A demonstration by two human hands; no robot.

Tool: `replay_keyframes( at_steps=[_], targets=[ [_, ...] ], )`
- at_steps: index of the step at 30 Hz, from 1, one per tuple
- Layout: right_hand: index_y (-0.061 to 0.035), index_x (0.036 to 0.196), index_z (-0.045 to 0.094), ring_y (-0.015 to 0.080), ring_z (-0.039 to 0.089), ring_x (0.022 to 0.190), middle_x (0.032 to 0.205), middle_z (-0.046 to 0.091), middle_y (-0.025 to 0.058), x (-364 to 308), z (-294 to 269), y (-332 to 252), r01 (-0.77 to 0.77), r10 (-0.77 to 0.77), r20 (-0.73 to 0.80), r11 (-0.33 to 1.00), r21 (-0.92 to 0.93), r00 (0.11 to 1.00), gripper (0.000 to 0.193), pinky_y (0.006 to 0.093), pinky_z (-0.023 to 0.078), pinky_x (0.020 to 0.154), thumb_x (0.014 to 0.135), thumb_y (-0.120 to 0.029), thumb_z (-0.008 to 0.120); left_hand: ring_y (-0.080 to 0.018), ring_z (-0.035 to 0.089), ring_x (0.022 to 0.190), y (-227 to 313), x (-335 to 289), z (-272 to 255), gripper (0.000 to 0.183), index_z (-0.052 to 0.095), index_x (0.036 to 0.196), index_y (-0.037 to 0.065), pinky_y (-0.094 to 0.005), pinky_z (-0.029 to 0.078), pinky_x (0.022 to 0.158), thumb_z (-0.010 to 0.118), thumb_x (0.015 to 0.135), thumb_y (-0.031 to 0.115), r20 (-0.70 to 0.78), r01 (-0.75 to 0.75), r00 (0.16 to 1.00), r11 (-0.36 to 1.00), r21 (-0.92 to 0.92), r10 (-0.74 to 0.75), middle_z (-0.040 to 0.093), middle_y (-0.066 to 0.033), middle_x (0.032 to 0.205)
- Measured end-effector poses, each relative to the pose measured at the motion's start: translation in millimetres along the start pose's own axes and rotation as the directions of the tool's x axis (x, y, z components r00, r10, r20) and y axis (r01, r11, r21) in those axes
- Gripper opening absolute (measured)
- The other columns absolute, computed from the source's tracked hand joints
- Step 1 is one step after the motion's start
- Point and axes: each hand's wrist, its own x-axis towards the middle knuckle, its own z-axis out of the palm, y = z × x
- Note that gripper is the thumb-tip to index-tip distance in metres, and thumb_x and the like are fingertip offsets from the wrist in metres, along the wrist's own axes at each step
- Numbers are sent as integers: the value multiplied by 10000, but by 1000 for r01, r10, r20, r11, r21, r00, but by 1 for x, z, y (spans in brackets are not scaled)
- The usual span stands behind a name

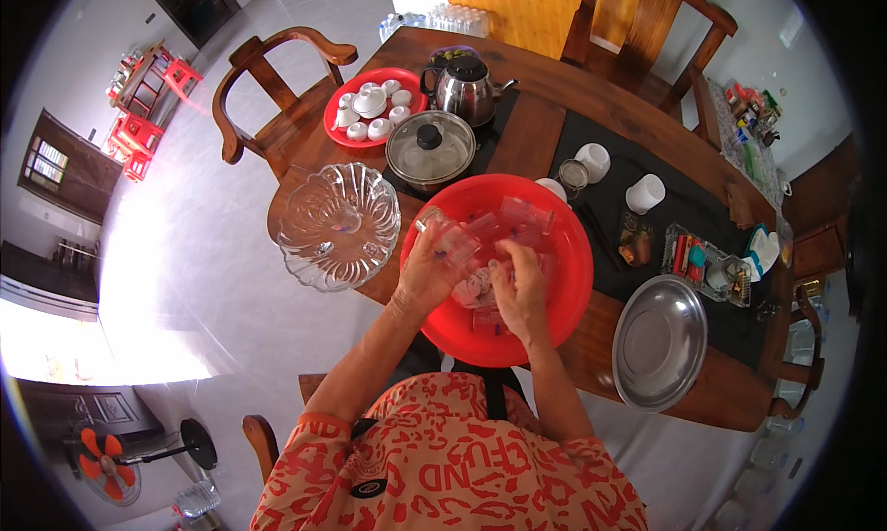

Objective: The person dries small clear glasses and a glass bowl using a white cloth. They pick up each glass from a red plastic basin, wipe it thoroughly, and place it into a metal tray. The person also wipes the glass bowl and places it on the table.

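Observation:
Over a red plastic basin [575, 300], my left hand [427, 277] grips a clear drinking glass [457, 245], tilted. My right hand [524, 295] is beside it with its fingers curled inward; what they hold, if anything, I cannot make out. Between my hands lies a crumpled whitish cloth-like thing [474, 289], partly hidden. Several more clear glasses, such as one glass [528, 215] at the far side, lie in the basin. Left of the basin stands a large clear glass bowl [340, 224] with a scalloped rim.
Behind the basin are a lidded pot [431, 152], a metal kettle [465, 92] and a red tray [334, 115] of white teaware. To the right sit a steel dish [660, 343], white cups [645, 194] and a clear tray [707, 263] of small items. Wooden chairs [268, 97] surround the table.

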Motion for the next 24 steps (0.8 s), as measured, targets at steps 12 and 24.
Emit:
replay_keyframes(
  at_steps=[12,24],
  targets=[
    [8,1236,437,375,520,1030,1132,529,203,-3,27,-10,247,-300,-100,901,-357,949,667,456,438,867,670,-149,754,-253,548,1092,-15,-10,31,459,492,1262,100,-417,430,980,456,957,441,115,156,983,982,-106,-144,578,-87,1186],
    [-5,1257,424,341,517,1093,1173,512,189,-27,-20,-3,212,-204,-372,977,-19,905,699,403,433,932,652,-76,767,-208,581,1013,-39,0,47,343,499,1193,80,-367,484,884,433,980,340,136,27,984,859,511,-112,582,-79,1109]
  ],
)
